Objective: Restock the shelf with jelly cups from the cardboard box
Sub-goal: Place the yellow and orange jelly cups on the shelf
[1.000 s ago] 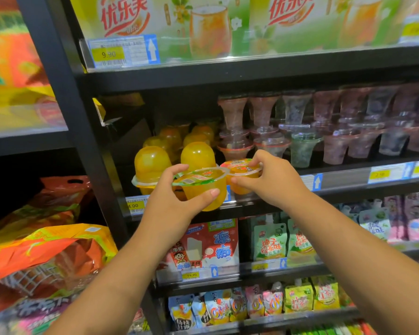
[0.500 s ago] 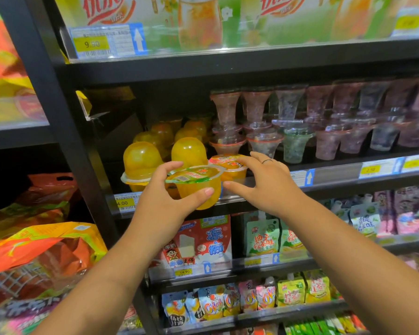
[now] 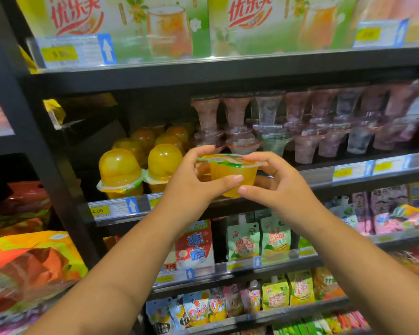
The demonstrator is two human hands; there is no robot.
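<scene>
The black metal shelf [image 3: 336, 187] carries glossy yellow domed cups [image 3: 120, 169] on the left and clear tapered cups [image 3: 305, 146] on the right. At its front edge, the left hand [image 3: 191, 180] and right hand [image 3: 273, 187] both pinch one jelly cup [image 3: 230, 172]. The cup is upright, axis vertical, round translucent yellow plastic, with its printed foil lid on top.

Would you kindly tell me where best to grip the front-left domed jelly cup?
Grip the domed jelly cup round its dome, coming from the front and above, probably: a neighbouring cup crowds its right side, others stand behind, and the price rail hides its base.
</scene>
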